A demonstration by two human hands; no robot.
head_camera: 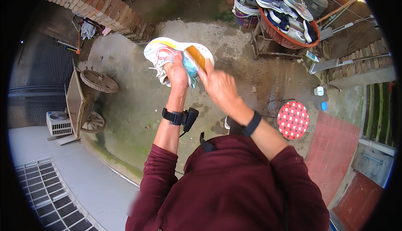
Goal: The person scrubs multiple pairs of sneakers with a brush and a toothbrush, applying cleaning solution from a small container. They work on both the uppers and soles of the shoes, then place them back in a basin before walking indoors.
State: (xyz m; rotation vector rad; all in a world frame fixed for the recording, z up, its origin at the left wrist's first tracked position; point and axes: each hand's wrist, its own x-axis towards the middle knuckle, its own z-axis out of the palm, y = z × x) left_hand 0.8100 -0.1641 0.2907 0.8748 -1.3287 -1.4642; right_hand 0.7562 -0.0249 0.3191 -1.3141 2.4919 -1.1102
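A running shoe (163, 52) with a white sole and a pink, white and teal upper is held up in front of me, tilted on its side. My left hand (176, 73) grips it by the upper, its laces hanging loose beside my wrist. My right hand (220, 84) is shut on a brush with an orange-brown back (196, 58), slightly blurred, which lies against the teal part of the shoe near the sole's edge. The brush's bristles are mostly hidden.
At the upper right an orange-red basin (289, 40) heaped with shoes stands on a wooden stand, a white bucket (248, 10) beside it. A round stool (293, 120) with a red checked top is at my right. A cart wheel (100, 81) and a brick wall (103, 9) stand left.
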